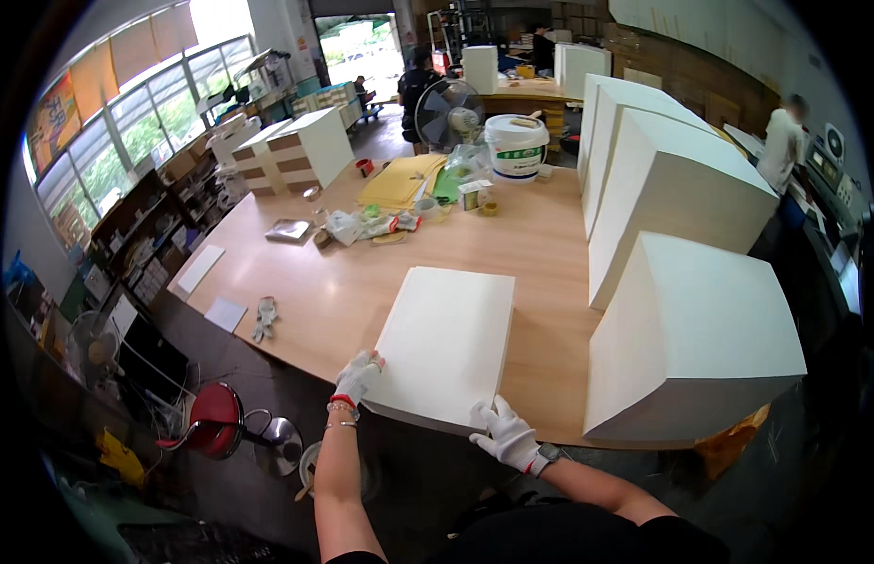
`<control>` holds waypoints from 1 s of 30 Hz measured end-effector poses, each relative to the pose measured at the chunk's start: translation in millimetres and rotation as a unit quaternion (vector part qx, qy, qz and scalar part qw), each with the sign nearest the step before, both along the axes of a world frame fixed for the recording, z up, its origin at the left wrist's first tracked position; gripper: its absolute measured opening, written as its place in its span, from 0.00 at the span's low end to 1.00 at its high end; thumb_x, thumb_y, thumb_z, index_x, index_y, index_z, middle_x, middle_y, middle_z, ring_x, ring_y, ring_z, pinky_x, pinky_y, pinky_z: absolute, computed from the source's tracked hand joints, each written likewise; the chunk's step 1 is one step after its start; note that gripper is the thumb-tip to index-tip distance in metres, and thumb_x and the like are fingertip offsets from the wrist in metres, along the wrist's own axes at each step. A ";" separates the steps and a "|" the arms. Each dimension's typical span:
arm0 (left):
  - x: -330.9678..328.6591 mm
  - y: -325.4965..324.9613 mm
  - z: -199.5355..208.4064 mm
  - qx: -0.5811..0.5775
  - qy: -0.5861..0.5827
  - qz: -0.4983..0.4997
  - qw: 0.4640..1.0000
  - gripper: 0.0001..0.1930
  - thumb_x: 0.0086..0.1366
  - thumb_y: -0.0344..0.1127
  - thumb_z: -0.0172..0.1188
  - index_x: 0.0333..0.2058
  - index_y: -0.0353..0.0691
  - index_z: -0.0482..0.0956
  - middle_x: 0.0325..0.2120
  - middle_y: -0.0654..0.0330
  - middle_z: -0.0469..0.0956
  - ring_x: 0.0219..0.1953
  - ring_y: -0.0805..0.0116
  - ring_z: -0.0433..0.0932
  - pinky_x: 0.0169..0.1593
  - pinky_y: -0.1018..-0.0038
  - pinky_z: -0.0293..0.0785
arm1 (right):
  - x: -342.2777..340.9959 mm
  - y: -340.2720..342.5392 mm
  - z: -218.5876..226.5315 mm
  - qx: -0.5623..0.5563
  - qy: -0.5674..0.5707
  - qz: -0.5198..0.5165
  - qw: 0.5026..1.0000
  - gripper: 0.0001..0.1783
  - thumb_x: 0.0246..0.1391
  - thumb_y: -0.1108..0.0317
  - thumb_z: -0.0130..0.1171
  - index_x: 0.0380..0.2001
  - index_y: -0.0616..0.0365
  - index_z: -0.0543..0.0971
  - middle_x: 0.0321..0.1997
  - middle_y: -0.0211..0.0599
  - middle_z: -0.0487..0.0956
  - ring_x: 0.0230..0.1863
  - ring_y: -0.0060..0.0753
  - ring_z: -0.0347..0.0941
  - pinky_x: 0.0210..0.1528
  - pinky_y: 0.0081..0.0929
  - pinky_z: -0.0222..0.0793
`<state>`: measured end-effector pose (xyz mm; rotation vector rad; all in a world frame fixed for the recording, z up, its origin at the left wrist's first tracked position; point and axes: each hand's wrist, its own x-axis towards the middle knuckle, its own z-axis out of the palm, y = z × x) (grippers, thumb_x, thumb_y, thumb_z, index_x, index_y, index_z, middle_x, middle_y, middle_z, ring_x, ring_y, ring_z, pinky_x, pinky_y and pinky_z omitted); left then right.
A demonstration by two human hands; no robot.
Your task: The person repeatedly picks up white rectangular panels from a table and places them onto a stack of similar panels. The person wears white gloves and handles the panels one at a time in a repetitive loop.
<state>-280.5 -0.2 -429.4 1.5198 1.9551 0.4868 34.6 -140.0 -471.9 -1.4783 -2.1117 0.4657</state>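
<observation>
A thick stack of white paper sheets (446, 343) lies on the near part of the wooden table, its front edge close to the table's edge. White gloves with red cuffs cover both hands. My left hand (359, 373) grips the stack's left side near the front corner, fingertips bent over the top edge. At the front right corner, my right hand (508, 436) touches the stack with its fingers apart. The undersides of both hands are hidden.
Tall white paper stacks (724, 310) line the table's right side. Farther back are a white bucket (517, 148), yellow sheets (401, 182), plastic bags, tape rolls and a fan (449, 115). A loose glove (265, 319) lies at the left edge. Below stands a red stool (216, 420). Other people are in the background.
</observation>
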 end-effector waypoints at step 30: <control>494.0 -153.0 305.4 0.462 0.058 -0.683 0.562 0.11 0.54 0.32 0.65 0.37 0.44 0.78 0.36 0.61 0.80 0.41 0.56 0.79 0.49 0.60 0.75 | 446.4 -181.3 211.2 0.281 -0.241 -0.362 0.856 0.12 0.58 0.61 0.58 0.38 0.59 0.78 0.33 0.39 0.78 0.33 0.44 0.75 0.36 0.40 0.70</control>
